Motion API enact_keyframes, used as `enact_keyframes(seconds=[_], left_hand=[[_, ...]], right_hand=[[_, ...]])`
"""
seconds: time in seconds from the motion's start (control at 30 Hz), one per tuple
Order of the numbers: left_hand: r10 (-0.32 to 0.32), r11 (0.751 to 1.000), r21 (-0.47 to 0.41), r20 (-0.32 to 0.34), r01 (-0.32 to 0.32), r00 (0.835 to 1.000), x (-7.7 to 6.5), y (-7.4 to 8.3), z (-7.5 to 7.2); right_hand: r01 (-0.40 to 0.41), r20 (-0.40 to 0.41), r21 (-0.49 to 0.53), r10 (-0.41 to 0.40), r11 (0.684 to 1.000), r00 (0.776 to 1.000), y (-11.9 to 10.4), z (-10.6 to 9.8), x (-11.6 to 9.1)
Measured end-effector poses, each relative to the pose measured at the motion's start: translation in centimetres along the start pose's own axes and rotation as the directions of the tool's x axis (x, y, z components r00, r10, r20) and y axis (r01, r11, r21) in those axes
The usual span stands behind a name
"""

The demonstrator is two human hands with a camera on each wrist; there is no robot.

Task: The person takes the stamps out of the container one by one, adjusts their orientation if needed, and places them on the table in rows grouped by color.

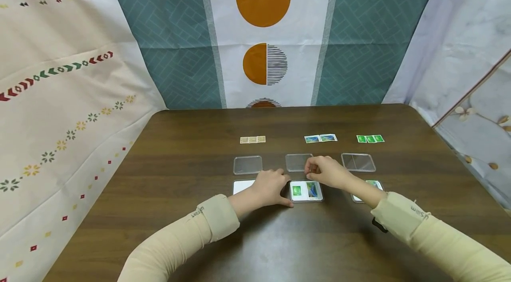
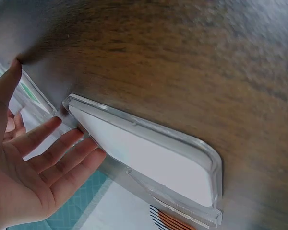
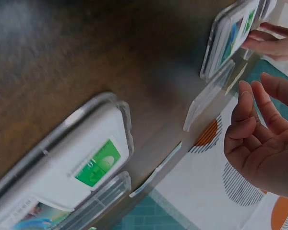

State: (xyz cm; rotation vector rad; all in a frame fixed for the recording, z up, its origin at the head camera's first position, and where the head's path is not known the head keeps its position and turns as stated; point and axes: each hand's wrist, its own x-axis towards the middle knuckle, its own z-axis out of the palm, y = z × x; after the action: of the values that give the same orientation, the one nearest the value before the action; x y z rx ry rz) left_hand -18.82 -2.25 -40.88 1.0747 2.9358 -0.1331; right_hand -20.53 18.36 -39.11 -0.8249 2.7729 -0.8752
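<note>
A clear plastic case [image 1: 304, 192] with a white insert lies in the middle of the table, bearing a green stamp [image 1: 296, 190] on its left and a blue stamp [image 1: 312, 189] on its right. My left hand [image 1: 269, 188] is at its left side, fingers extended, thumb beside the near left corner. Over the far right corner hovers my right hand [image 1: 328, 171], its fingers loosely bent with nothing visible between them. Left of the middle case, partly behind my left hand, is a case with a plain white insert [image 2: 144, 153]. My right forearm partly covers another case [image 3: 72, 153] with green and blue stamps.
Beyond the cases lie three clear lids: left [image 1: 247, 165], middle [image 1: 296, 163] and right [image 1: 358, 162]. Farther back are a tan stamp strip [image 1: 253, 139], a pair of blue stamps [image 1: 320, 138] and a green stamp strip [image 1: 370, 139]. Patterned cloth hangs behind the table.
</note>
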Motion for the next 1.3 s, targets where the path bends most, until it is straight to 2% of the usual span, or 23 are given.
enact_keyframes(seconds=[0.2,0.43,0.73,0.93,1.3], left_hand=[[-0.003,1.000,-0.021,-0.013,0.003,1.000,-0.1,0.0,0.2],[-0.002,1.000,-0.025,-0.019,0.002,1.000,0.0,0.0,0.2],[0.003,1.000,-0.011,-0.015,-0.003,1.000,0.1,0.0,-0.1],[0.008,1.000,0.016,-0.017,-0.008,1.000,0.1,0.2,-0.1],[-0.005,1.000,0.011,-0.010,0.005,1.000,0.3,0.3,-0.1]], right_hand=[[0.018,0.003,-0.003,-0.018,1.000,1.000,-0.2,0.9,-0.5],[0.053,0.024,-0.066,-0.052,0.996,0.998,-0.7,1.7,-0.8],[0.020,0.039,-0.136,-0.015,0.991,0.999,-1.1,2.4,-0.4],[-0.009,0.042,-0.123,0.014,0.992,0.999,-1.2,2.7,-0.2],[-0.013,0.049,-0.119,0.019,0.993,0.999,-1.1,2.9,0.2]])
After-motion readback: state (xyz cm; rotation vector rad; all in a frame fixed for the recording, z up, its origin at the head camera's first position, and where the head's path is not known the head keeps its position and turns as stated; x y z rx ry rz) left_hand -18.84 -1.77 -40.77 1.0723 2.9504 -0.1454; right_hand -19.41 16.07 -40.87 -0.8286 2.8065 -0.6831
